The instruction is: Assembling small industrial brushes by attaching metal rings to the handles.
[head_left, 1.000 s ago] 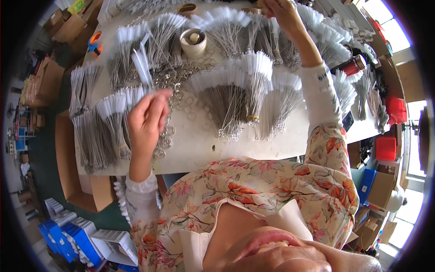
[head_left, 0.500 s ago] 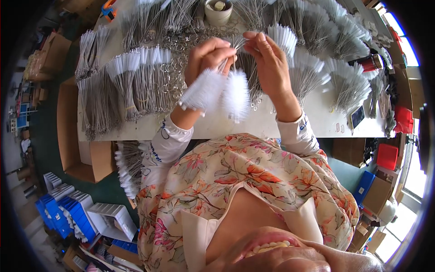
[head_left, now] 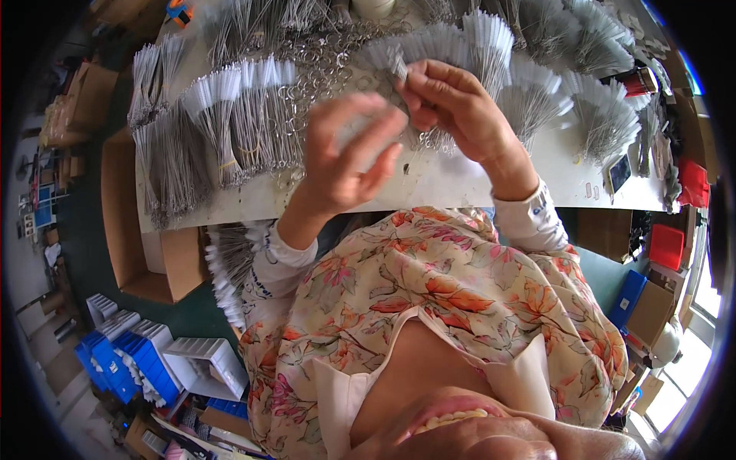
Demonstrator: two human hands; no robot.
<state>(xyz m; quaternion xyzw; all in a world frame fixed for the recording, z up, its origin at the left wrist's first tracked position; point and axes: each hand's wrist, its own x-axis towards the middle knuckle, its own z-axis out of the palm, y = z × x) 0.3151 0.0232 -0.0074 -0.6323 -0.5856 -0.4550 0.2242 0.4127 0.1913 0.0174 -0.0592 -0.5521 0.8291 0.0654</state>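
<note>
My left hand (head_left: 349,157) is over the near edge of the table, blurred by motion, with its fingers apart and nothing visible in them. To its right and a little farther away, my right hand (head_left: 460,103) is closed in a pinch. At its fingertips is a small grey-white bristled brush (head_left: 397,63), partly merging with the brushes behind it. Loose wire rings (head_left: 310,80) lie beyond my left hand. An upright bundle of white-tipped wire brushes (head_left: 488,46) stands just beyond my right hand.
More brush bundles (head_left: 218,103) line the table (head_left: 452,184) on both sides. A white cup (head_left: 373,8) stands at the back and a phone (head_left: 619,173) lies at the right. Beside the table's left end is an open cardboard box (head_left: 123,222); blue bins (head_left: 107,368) sit lower left.
The two fluffy white brushes are gone from my left hand, which has opened and come down nearer me. My right hand has closed into a pinch. The view has shifted slightly.
</note>
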